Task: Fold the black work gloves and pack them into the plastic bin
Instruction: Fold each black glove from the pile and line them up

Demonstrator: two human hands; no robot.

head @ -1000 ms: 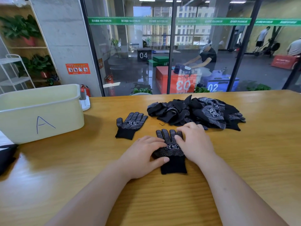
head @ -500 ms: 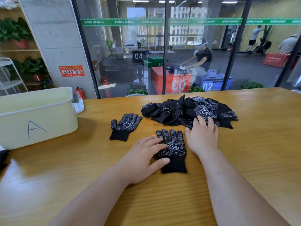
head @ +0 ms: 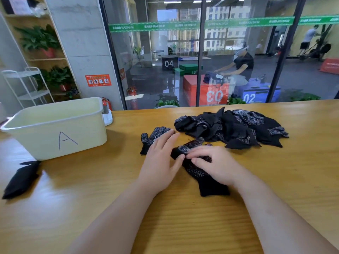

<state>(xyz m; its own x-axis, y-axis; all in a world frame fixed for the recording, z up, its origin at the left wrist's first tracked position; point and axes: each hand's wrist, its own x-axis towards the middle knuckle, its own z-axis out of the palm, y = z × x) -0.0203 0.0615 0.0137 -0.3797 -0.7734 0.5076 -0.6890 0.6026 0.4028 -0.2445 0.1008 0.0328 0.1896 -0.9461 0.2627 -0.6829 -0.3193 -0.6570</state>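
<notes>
Where right hand (head: 216, 165) grips, glove (head: 212, 187) (black) lies bent.

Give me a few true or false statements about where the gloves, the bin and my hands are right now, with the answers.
1. The bin bears a handwritten A. True.
2. The glove pile lies inside the bin. False: it lies on the table, right of the bin.
3. The right hand is on the nearest glove, fingers curled. True.
4. The left hand holds the bin's rim. False: it lies open, fingers over the flat glove.
</notes>
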